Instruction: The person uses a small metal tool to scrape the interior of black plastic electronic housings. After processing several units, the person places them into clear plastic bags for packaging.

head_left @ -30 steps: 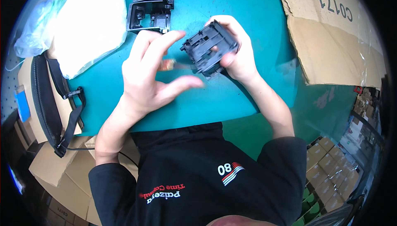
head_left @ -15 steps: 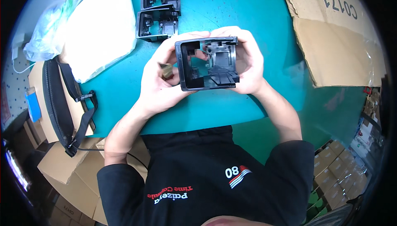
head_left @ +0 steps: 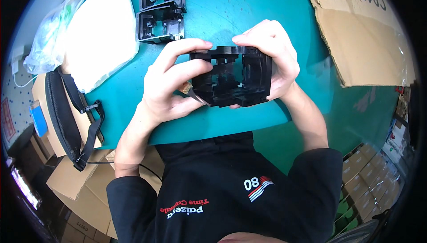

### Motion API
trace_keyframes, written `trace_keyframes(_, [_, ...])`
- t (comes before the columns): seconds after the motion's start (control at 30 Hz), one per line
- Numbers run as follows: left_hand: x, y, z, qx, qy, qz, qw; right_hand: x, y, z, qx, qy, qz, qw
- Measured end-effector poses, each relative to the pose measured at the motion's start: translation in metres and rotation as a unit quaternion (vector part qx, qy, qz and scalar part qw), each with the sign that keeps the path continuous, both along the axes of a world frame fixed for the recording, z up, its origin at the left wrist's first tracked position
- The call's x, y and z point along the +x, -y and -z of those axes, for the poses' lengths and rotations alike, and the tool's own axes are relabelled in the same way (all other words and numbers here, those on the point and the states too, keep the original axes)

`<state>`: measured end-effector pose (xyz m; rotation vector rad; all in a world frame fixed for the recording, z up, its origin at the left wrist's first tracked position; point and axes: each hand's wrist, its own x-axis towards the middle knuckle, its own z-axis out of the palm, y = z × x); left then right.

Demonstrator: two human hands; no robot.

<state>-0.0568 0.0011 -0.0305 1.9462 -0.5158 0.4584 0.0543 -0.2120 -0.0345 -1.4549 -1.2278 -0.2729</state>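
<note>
Inspection grip, apparently: keep the tool edge angled off fingers, housing steady. Left hand (head_left: 167, 80) half-curled, fingers parted, gripping the black housing's (head_left: 257, 72) left side, small blade-like tool (head_left: 187, 89) tucked in palm. Right hand (head_left: 279, 60) clasps its right side. Housing held above green table (head_left: 213, 125); similar black parts (head_left: 173, 25) far left, cardboard (head_left: 369, 49) far right.

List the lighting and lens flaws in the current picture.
Head view: white bag washed out, nearly featureless; head view: held part very dark, inner detail hard to read; head view: fisheye distortion, corners black.
</note>
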Motion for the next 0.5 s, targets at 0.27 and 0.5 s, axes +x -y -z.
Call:
trace_keyframes(0.27, [-0.0005, -0.0058, -0.0078, 0.142, -0.046, 0.033, 0.988, -0.0065, 0.0002, -0.0003, -0.021, -0.001, -0.007, 1.0])
trace_keyframes(0.5, [-0.0032, -0.0047, -0.0098, 0.189, -0.051, 0.016, 0.981, -0.0077, -0.0019, -0.0001, -0.017, 0.007, -0.013, 1.0])
